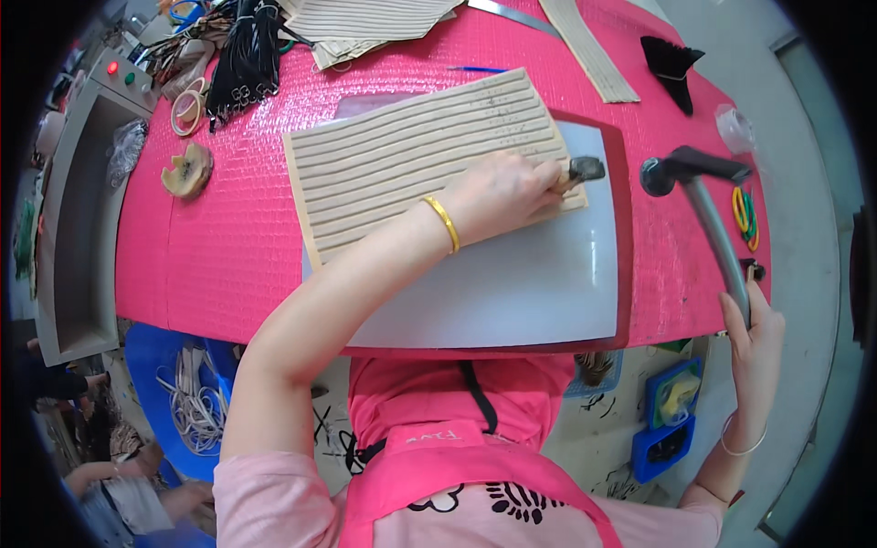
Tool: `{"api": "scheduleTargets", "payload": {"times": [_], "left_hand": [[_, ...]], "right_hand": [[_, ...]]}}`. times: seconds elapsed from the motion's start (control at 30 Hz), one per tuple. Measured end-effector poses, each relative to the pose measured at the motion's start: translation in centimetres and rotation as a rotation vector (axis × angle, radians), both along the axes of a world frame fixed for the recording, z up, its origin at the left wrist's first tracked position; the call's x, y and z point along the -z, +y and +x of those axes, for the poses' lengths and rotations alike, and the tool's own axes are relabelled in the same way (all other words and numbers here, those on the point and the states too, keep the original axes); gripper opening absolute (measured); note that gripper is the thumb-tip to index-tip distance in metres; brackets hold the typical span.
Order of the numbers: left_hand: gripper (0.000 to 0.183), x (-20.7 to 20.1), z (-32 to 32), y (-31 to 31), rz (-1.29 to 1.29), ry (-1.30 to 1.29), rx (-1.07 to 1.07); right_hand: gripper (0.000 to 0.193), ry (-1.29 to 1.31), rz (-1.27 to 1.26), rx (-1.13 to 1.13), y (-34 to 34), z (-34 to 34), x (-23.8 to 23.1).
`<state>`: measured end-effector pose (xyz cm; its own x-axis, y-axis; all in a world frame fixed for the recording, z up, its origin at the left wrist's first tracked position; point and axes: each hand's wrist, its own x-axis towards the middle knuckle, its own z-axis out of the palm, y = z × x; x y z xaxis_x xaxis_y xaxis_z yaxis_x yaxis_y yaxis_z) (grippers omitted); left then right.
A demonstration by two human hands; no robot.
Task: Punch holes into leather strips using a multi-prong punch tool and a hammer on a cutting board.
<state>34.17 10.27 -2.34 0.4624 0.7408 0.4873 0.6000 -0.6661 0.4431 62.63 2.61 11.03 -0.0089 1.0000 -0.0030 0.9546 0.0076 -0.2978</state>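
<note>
- Lying across the upper-left part of a pale grey rectangular mat [512, 292]: a beige ribbed sheet of parallel strips [411, 155], tilted, one end overhanging onto the bright pink textured worktop [210, 247].
- Pressing down on the sheet's right end: left hand [501, 194], fingers curled, a gold bangle [444, 223] circling the wrist.
- Poking out past the left hand's fingertips, at the sheet's right edge: a small dark stubby object [586, 168]; not possible to tell whether gripped or only touched.
- Clenching around the lower end of a grey metal handle: right hand [755, 340], off the right edge of the worktop, a thin clear bangle [742, 447] on the wrist.
- Hanging above the worktop, just right of the mat: a hammer with a dark head [687, 168], well apart from the sheet.
- Resting near the right edge: yellow and green rubber bands [744, 213].
- Lying at the far side: a long beige strip [592, 47], a stack of similar ribbed sheets [365, 23], a black fan-shaped piece [671, 66], a bundle of black cords [245, 59].
- Sitting at the left: a tape roll [188, 111] and a tan lump-shaped object [187, 171].
- Standing on the floor below: a blue tub of pale cords [192, 402] and blue trays [671, 420].
</note>
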Motion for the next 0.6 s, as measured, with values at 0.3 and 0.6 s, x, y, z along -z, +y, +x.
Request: {"api": "scheduleTargets", "payload": {"times": [0.3, 0.6], "left_hand": [[0.016, -0.9, -0.4, -0.9, -0.161, -0.303, -0.057], [0.018, -0.7, 0.1, -1.1, -0.257, -0.386, -0.058]], "right_hand": [[0.023, 0.164, -0.147, -0.157, 2.2, -2.2, 8.4], [0.025, 0.211, -0.187, -0.102, 2.1, -1.7, 8.8]]}}
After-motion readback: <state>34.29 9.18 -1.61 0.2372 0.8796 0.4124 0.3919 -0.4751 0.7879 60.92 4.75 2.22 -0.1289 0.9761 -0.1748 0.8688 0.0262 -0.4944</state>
